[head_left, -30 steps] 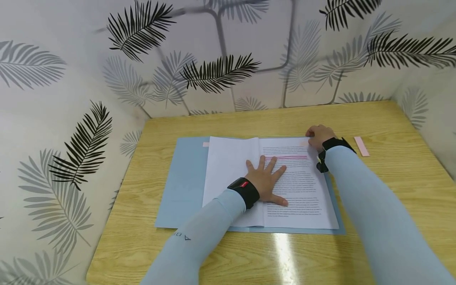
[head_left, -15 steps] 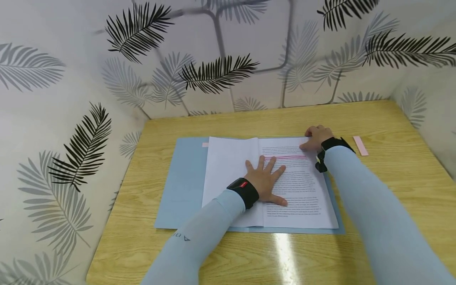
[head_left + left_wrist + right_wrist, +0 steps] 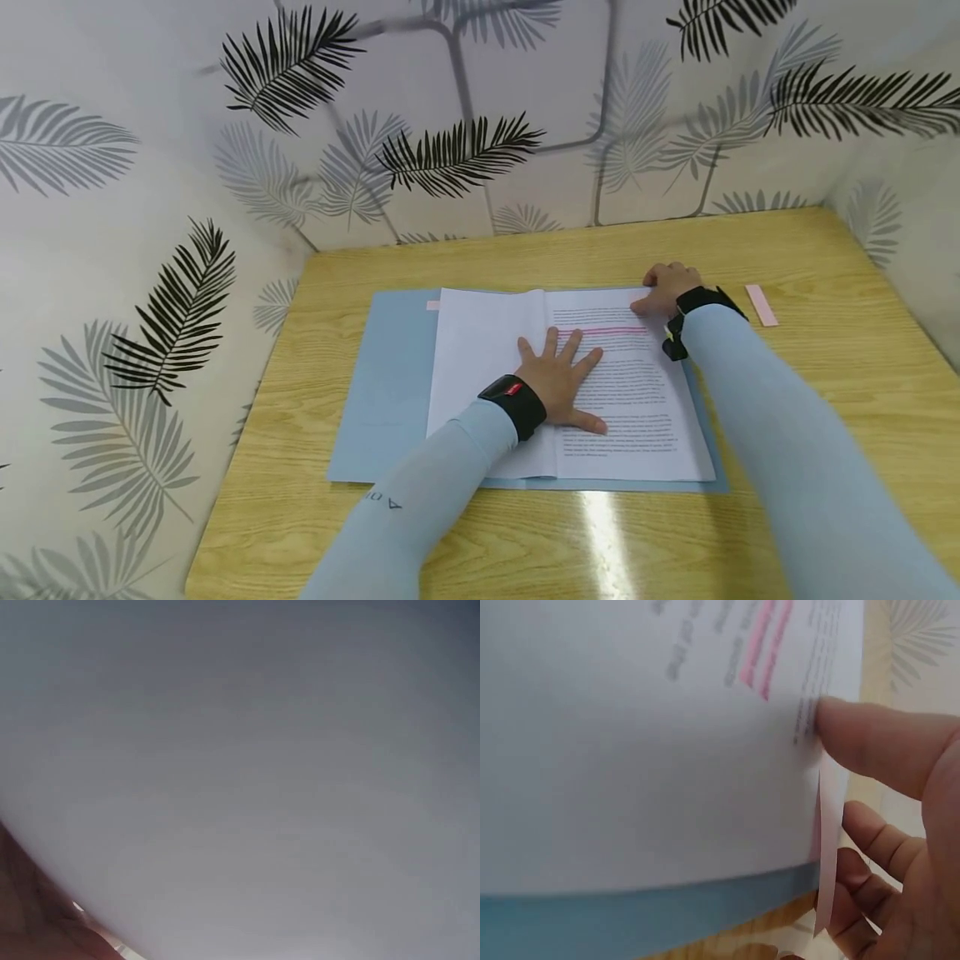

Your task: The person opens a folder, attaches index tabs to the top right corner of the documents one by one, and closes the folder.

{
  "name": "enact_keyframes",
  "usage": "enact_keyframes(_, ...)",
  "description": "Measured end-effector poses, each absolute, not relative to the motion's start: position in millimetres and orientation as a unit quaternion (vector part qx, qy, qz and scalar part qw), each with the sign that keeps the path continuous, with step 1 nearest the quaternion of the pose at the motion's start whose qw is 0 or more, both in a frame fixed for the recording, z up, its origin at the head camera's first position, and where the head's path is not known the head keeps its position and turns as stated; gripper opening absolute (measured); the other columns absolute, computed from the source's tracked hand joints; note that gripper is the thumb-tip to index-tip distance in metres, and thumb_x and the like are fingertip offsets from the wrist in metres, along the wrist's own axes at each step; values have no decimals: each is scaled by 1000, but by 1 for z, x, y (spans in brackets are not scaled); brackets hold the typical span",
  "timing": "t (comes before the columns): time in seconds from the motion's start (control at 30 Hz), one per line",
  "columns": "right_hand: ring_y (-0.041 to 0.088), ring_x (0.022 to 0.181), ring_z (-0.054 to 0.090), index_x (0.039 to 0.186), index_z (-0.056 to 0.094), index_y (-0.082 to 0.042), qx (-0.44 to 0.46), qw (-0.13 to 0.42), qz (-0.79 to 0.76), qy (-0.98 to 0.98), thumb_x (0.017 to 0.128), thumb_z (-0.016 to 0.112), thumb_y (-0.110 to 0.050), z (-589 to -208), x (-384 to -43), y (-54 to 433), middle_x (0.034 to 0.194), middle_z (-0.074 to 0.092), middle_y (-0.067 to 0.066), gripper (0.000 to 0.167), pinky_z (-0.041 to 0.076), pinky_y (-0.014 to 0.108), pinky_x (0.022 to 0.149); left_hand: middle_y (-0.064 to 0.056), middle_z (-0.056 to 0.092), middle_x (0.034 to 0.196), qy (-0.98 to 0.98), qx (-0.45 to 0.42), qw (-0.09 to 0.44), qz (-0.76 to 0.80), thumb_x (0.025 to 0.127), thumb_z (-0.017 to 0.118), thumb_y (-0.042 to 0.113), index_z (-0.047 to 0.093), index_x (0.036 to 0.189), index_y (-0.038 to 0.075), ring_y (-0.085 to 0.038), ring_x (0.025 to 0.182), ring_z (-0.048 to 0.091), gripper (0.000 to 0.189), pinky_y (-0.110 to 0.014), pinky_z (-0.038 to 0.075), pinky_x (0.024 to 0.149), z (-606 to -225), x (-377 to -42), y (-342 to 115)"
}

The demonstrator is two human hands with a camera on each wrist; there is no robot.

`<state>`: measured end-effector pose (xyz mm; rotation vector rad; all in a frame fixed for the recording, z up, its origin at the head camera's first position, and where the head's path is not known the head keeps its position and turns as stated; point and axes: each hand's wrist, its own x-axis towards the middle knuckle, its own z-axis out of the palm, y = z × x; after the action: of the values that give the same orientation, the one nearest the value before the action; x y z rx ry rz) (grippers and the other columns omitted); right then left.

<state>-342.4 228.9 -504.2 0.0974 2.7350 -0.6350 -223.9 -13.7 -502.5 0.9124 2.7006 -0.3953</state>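
In the head view, a white printed booklet (image 3: 622,392) lies spread on a pale blue folder (image 3: 382,375). My left hand (image 3: 558,383) rests flat on it near the fold, fingers spread. Only part of that hand (image 3: 37,907) shows in the left wrist view, beside blurred white. At the right page's upper right corner is my right hand (image 3: 670,290). Its thumb (image 3: 877,739) presses on the page, over the end of a pink sticky tab (image 3: 827,847) that juts past the page edge. The other fingers (image 3: 881,836) are bent beyond that edge.
A loose pink strip (image 3: 762,305) lies on the wooden table (image 3: 840,350) right of the folder. Another pink tab (image 3: 432,305) shows at the left page's upper edge. Pink highlighting (image 3: 603,331) marks upper lines of text. A leaf-patterned cloth (image 3: 540,83) stands behind the table.
The right thumb has slid left onto the page from its upper right corner, covering the pink tab that showed there before. The left hand stays in place.
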Motion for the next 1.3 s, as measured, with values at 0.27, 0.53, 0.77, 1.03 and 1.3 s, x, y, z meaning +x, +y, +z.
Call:
enact_keyframes(0.27,43,111,33,126,50,-2,7,156,-252,955,90,65,-30,-505,-339,235,129,41,25,48,31,57,95,-6,-3,162,931,313,131,-136,56,29,100,0,154,37,-41,145,7,120,-71,19,101,-501,-223,-14)
enact_keyframes(0.53,41,113,40,133,49,0,-10,171,-304,937,89,54,0,-504,-337,243,134,42,26,44,31,57,101,-6,-2,162,930,313,131,-139,57,29,99,1,155,36,-41,144,7,120,-71,21,101,-499,-222,-15)
enact_keyframes(0.77,40,105,40,126,52,-2,26,158,-278,947,92,61,-34,-504,-339,235,124,48,23,48,36,52,91,-6,-2,162,930,313,133,-138,57,30,99,1,155,36,-41,145,7,120,-72,21,101,-500,-223,-13)
enact_keyframes(1.03,42,108,37,124,54,-1,42,136,-268,953,92,51,-8,-503,-336,236,124,45,24,32,32,55,93,-5,-3,162,929,315,132,-142,53,28,101,-1,154,37,-41,145,5,123,-73,19,100,-507,-226,-7)
enact_keyframes(1.3,48,124,41,141,35,9,-16,107,-331,938,100,46,-20,-479,-301,242,141,37,32,51,35,59,99,-3,-4,162,936,306,137,-111,55,33,100,2,154,39,-40,145,3,121,-73,17,100,-506,-228,-14)
